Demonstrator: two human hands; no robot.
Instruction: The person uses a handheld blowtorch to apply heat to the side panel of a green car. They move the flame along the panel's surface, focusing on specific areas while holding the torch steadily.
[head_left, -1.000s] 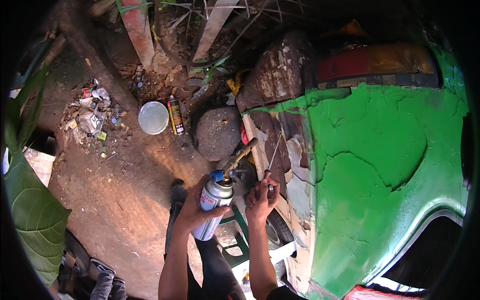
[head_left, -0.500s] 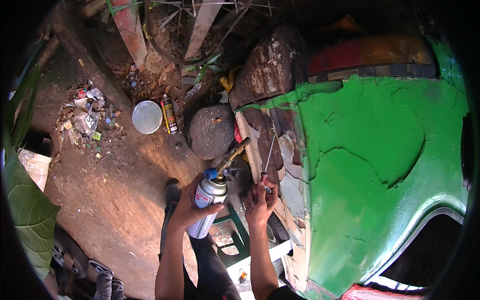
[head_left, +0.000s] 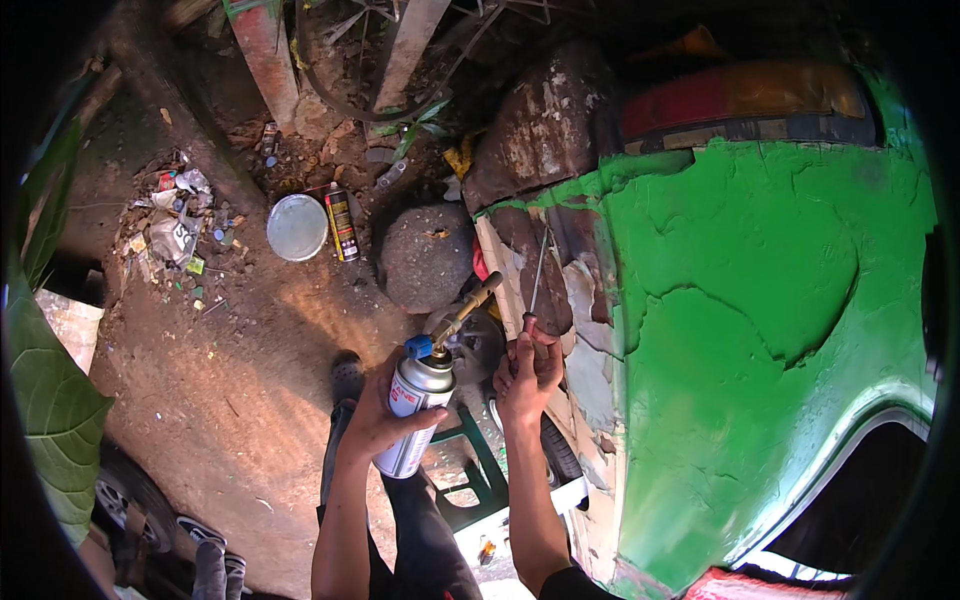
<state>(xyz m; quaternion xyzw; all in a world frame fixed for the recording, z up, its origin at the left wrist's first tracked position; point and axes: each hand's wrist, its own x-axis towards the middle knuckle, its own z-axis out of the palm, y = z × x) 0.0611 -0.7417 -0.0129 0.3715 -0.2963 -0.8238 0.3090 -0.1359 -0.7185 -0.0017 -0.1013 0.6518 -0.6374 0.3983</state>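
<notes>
My left hand (head_left: 372, 420) is wrapped round a blowtorch (head_left: 410, 410), a white and silver gas can with a blue knob and a brass nozzle. The nozzle points up and to the right, toward the car's edge; I cannot make out a flame. In my right hand (head_left: 527, 385) a screwdriver (head_left: 541, 270) is pinched by its reddish handle, its thin shaft pointing away from me. The shaft lies over the brown, stripped strip along the green car body (head_left: 730, 270); whether its tip touches is unclear. Cracked paint and flaking filler (head_left: 590, 365) run beside it.
A red and amber tail light (head_left: 745, 100) sits at the car's far end. Beyond the torch are a large stone (head_left: 428, 258), a round pale lid (head_left: 296, 227) and a black-yellow can (head_left: 341, 222). A green stool (head_left: 472, 478) stands between my arms. Litter (head_left: 175, 225) lies left.
My right hand has risen slightly, and its fingers have shifted on the screwdriver's handle. The blowtorch stays almost where it was in my left hand. The whole view has shifted a little.
</notes>
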